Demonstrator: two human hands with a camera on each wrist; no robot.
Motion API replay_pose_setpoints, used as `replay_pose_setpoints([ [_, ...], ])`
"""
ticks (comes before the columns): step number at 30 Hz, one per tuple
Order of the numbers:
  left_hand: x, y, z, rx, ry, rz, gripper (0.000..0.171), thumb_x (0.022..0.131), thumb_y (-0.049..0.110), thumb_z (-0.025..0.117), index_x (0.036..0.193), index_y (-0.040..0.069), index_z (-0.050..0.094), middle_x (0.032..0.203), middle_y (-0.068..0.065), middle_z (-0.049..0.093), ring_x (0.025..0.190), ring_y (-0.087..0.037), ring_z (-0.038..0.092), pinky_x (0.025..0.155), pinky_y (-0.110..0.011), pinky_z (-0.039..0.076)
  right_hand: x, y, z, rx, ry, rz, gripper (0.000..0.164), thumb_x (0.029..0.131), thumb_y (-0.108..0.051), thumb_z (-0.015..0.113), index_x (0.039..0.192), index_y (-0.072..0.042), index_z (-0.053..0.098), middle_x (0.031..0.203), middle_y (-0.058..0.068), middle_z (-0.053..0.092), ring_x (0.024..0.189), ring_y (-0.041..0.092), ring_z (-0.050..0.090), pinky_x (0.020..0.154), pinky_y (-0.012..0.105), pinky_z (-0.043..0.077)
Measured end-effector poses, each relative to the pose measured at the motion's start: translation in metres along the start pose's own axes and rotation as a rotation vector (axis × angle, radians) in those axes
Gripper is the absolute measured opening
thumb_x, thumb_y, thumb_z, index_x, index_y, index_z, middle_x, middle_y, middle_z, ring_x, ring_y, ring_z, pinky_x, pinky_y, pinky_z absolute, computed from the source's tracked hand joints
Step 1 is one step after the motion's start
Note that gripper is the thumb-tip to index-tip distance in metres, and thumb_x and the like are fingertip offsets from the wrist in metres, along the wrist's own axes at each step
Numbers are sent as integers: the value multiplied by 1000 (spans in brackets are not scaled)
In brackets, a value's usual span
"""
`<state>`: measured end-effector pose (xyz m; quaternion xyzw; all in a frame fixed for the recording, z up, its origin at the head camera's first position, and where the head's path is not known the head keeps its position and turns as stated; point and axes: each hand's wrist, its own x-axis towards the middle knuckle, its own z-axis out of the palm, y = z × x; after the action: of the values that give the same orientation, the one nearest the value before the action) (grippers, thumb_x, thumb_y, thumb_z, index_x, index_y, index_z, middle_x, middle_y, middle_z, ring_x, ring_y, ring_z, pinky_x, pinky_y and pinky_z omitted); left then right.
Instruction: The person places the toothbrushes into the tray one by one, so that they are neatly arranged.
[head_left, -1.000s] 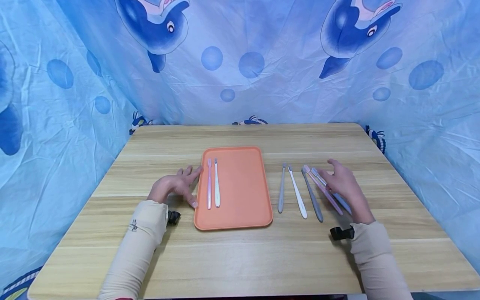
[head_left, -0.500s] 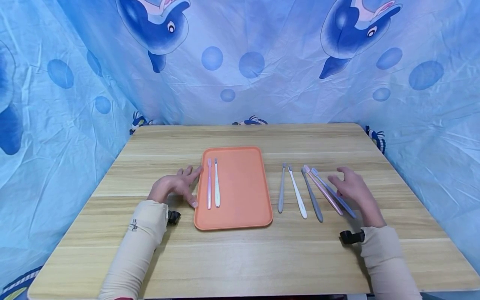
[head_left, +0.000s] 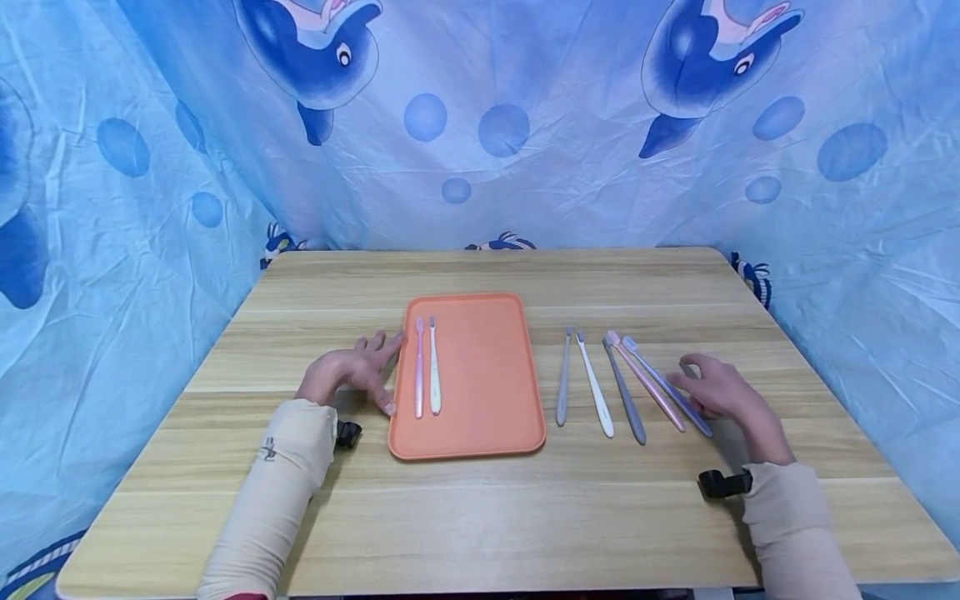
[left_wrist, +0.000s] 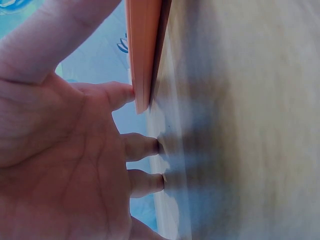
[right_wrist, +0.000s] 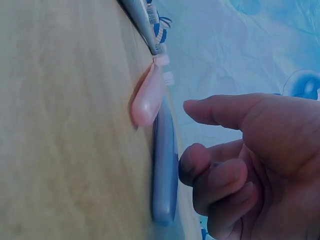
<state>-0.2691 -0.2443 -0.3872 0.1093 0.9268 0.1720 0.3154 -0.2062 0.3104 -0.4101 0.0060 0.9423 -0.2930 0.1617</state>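
My left hand (head_left: 352,372) has its fingers spread at the left rim of the orange tray (head_left: 487,375); a fingertip touches the tray's side in the left wrist view. A pink toothbrush (head_left: 419,367) and a white toothbrush (head_left: 434,367) lie side by side in the tray. My right hand (head_left: 720,389) is just right of the blue toothbrush (head_left: 667,387), holding nothing. In the right wrist view its fingers are loosely bent, near the blue handle (right_wrist: 165,165), thumb apart. Beside it lies a second pink toothbrush (right_wrist: 149,100), its handle end toward the camera.
Left of these on the wooden table (head_left: 480,525) lie a dark grey toothbrush (head_left: 625,392), another white toothbrush (head_left: 596,383) and a grey-blue toothbrush (head_left: 564,375). A blue dolphin-print cloth (head_left: 480,192) hangs behind the table and at both sides.
My right hand has moved right and toward me, away from above the toothbrushes, uncovering the blue one. My left hand and the tray have stayed in place.
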Motion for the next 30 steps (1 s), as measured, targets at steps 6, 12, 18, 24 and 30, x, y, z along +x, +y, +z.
replay_pose_setpoints([
  [6, 0, 0, 0, -11, -8, 5, 148, 58, 47, 94, 162, 21, -9, 167, -22, -19, 151, -53, -18, 116, -77, -2, -5, 10, 1, -5, -14, -17, 75, 102, -41, 51, 150, 12, 27, 62, 1, 57, 51, 13, 49, 51, 28, 44],
  [12, 1, 0, 0, -10, -7, -1, 148, 57, 48, 94, 162, 21, -8, 167, -22, -18, 151, -53, -17, 116, -77, -1, -9, 20, 2, -3, -16, -44, 75, 102, -42, 52, 152, 8, 27, 61, 1, 56, 49, 13, 47, 47, 27, 42],
  [18, 2, -1, 1, -4, 0, -3, 149, 56, 49, 94, 162, 21, -7, 167, -22, -17, 151, -54, -17, 116, -77, -1, -14, 25, 0, 19, -60, -59, 81, 100, -44, 57, 154, 6, 24, 61, 1, 55, 48, 12, 47, 44, 27, 41],
  [24, 2, 0, 1, -10, 0, -3, 148, 57, 48, 94, 162, 22, -8, 167, -22, -18, 151, -54, -17, 116, -77, -2, -16, 25, -1, 38, -90, -78, 88, 96, -42, 64, 156, 5, 20, 59, 1, 54, 48, 11, 46, 44, 27, 42],
  [30, 1, 0, 1, -22, -1, -3, 147, 58, 46, 93, 162, 23, -8, 167, -21, -19, 151, -53, -18, 115, -78, -3, -16, 23, -1, 36, -102, -82, 89, 96, -40, 64, 156, 5, 17, 59, 0, 54, 49, 12, 48, 44, 27, 42],
])
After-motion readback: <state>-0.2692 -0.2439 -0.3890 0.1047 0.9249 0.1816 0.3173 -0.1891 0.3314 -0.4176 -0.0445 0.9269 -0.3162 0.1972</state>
